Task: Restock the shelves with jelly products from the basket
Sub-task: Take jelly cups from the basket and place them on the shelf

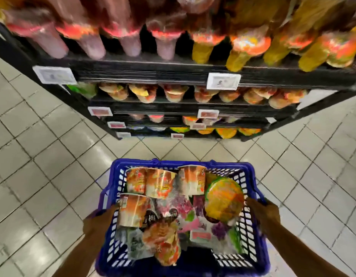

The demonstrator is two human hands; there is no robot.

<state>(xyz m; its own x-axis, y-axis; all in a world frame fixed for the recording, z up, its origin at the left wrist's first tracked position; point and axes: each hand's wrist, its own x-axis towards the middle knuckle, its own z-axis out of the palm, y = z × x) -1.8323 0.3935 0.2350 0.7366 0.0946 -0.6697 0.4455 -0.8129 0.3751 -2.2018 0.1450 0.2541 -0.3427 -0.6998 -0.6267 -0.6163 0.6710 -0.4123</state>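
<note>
A blue plastic basket (251, 232) fills the lower middle of the head view. Several orange jelly cups (159, 183), a round orange-lidded jelly tub (225, 200) and pink and purple jelly packs (201, 224) lie inside it. My left hand (99, 222) grips the basket's left rim. On the right rim, my right hand (265, 213) grips the edge. Black shelves (157, 73) stand ahead, stocked with rows of pink, yellow and orange jelly products (131, 45).
White price tags (223, 80) hang on the shelf fronts. Grey tiled floor (43, 156) spreads around the shelf unit and under the basket. Lower shelf tiers (193, 108) hold more jelly cups.
</note>
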